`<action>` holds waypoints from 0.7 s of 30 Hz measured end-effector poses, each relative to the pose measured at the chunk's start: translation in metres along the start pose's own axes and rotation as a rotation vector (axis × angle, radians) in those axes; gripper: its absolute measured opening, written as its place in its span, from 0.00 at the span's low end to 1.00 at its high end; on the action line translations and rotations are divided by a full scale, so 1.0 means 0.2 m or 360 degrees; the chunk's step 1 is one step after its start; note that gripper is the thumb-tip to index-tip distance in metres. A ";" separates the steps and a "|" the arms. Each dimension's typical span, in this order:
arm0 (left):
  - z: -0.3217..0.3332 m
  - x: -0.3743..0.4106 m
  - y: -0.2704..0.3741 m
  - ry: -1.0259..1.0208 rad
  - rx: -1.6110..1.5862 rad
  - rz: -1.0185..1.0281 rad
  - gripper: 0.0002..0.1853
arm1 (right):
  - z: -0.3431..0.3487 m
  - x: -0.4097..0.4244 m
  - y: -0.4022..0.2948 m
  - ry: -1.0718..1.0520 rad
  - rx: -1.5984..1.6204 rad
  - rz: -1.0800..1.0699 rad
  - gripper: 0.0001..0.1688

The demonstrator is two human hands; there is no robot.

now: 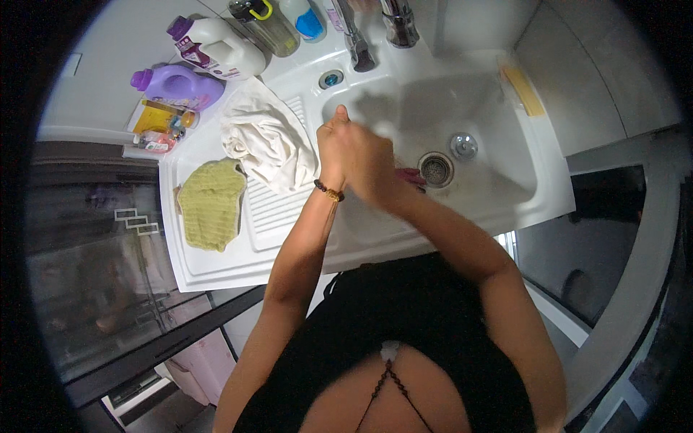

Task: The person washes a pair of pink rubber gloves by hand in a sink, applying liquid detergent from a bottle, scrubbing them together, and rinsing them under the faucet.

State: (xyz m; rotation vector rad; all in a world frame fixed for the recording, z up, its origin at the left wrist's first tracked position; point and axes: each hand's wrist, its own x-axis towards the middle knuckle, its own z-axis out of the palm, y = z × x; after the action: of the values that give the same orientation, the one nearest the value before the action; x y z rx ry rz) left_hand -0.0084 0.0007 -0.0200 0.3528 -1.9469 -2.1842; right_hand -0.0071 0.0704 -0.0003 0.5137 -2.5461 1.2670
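Over the left part of the white laundry sink (pixel 498 178), my two hands are pressed together. My left hand (pixel 333 146), with a beaded bracelet on the wrist, has its thumb up. Against it lies my right hand (pixel 371 162), blurred, its fingers bent. Whether anything is between the palms is hidden. A crumpled white cloth (pixel 270 140) lies on the ribbed drainboard just left of my left hand. Farther left rests a green cloth (pixel 212 205). Part of a dark red item (pixel 410 176) shows in the basin behind my right forearm, beside the drain strainer (pixel 436 169).
Two chrome faucets (pixel 361 51) (pixel 400 27) stand at the back rim. A white jug (pixel 222 48), a purple detergent bottle (pixel 181 87), a grey water bottle (pixel 268 27) and small bottles line the back left. A yellow bar (pixel 523 92) sits on the right rim.
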 end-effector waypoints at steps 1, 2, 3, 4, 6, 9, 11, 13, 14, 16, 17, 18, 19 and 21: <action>0.04 -0.01 -0.01 0.0074 0.0163 0.0048 0.21 | -0.03 0.02 0.06 0.0088 0.0048 -0.0099 0.15; 0.07 -0.02 -0.02 0.0059 0.0142 0.0018 0.21 | 0.01 0.09 0.21 0.0214 -0.0096 -0.0064 0.15; 0.05 -0.01 -0.01 0.0063 0.0131 0.0000 0.21 | 0.00 0.09 0.19 0.0211 0.0036 0.0038 0.15; 0.04 0.00 -0.01 0.0067 0.0119 -0.0018 0.21 | 0.00 0.07 0.15 0.0206 0.0168 0.0141 0.15; 0.02 0.02 0.03 -0.0025 -0.0152 -0.0067 0.21 | -0.03 0.00 -0.01 0.0231 0.0150 0.0281 0.14; -0.03 0.04 -0.05 -0.0092 -0.0137 -0.0086 0.20 | -0.04 0.01 -0.07 -0.0156 -0.0097 0.0227 0.13; 0.08 -0.01 0.06 -0.0033 0.0038 -0.0226 0.19 | 0.08 0.09 0.32 0.0290 -0.0066 -0.0062 0.15; 0.07 -0.02 0.11 -0.0151 -0.0026 -0.0364 0.19 | 0.10 0.11 0.34 0.0132 0.0220 0.0257 0.16; 0.02 0.01 0.07 -0.0136 -0.0060 -0.0223 0.21 | 0.12 0.11 0.34 0.0083 0.0617 0.0446 0.16; -0.06 0.05 0.08 -0.0027 -0.0237 -0.0226 0.22 | 0.11 0.10 0.28 -0.0036 0.1411 0.0828 0.17; -0.09 0.06 0.07 0.0025 -0.0325 -0.0226 0.23 | 0.08 0.09 0.27 -0.0126 0.1700 0.0979 0.17; -0.10 0.06 0.06 0.0128 -0.0402 -0.0188 0.26 | 0.03 0.08 0.26 -0.0213 0.1994 0.1124 0.17; -0.06 0.03 0.09 0.0040 -0.0600 -0.0365 0.25 | -0.01 0.07 0.28 -0.0284 0.2285 0.1286 0.17; 0.01 -0.07 0.16 -0.0132 -0.0993 -0.0718 0.25 | -0.03 0.06 0.28 -0.0332 0.2434 0.1277 0.15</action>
State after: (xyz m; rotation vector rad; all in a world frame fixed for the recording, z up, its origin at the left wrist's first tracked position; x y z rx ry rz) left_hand 0.0033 0.0032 0.0119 0.6404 -1.1859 -2.9766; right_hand -0.0405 0.1038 -0.0336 -0.2687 -1.3232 3.4345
